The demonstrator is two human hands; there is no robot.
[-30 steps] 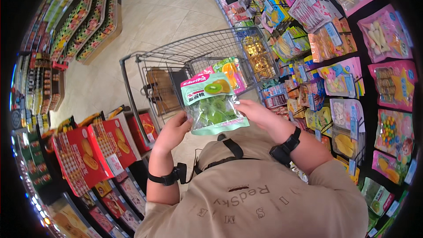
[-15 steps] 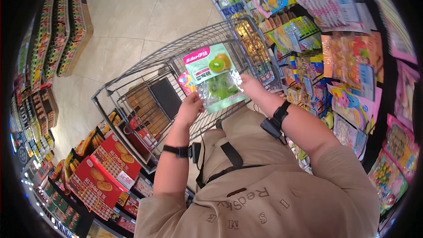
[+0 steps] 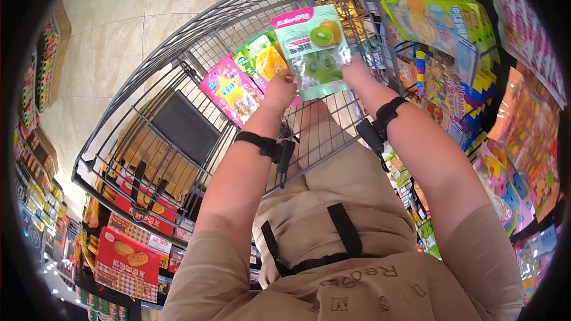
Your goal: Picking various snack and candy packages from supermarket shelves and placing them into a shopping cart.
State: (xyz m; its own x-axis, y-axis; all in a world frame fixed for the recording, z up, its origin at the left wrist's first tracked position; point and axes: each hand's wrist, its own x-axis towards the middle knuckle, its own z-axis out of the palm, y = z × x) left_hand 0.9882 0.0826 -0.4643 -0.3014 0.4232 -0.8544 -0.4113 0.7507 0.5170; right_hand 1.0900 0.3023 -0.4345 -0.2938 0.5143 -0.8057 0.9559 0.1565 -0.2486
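Observation:
A mint-green bag of kiwi slices (image 3: pixel 315 53) is held over the shopping cart, its front with the kiwi picture facing up. My left hand (image 3: pixel 279 89) is closed on its lower left edge. My right hand (image 3: pixel 359 76) pinches the lower right edge. Just left of the bag, a pink snack bag with a yellow star (image 3: pixel 228 86) lies in the shopping cart (image 3: pixel 143 62). Beside that one is a green and orange snack bag (image 3: pixel 262 56), partly covered by the kiwi bag. Both wrists wear black straps with small boxes.
Hanging snack bags (image 3: pixel 440 27) fill the shelf on the right, close to my right arm. Red biscuit boxes (image 3: pixel 126 258) stand at lower left, beside the cart's handle end. A dark flat panel (image 3: pixel 185 126) sits in the cart. Pale floor tiles (image 3: pixel 119 0) stretch beyond it.
My hands have moved up and right in view with the kiwi bag, further over the cart. The cart appears nearer and larger, and more of the bags inside it shows.

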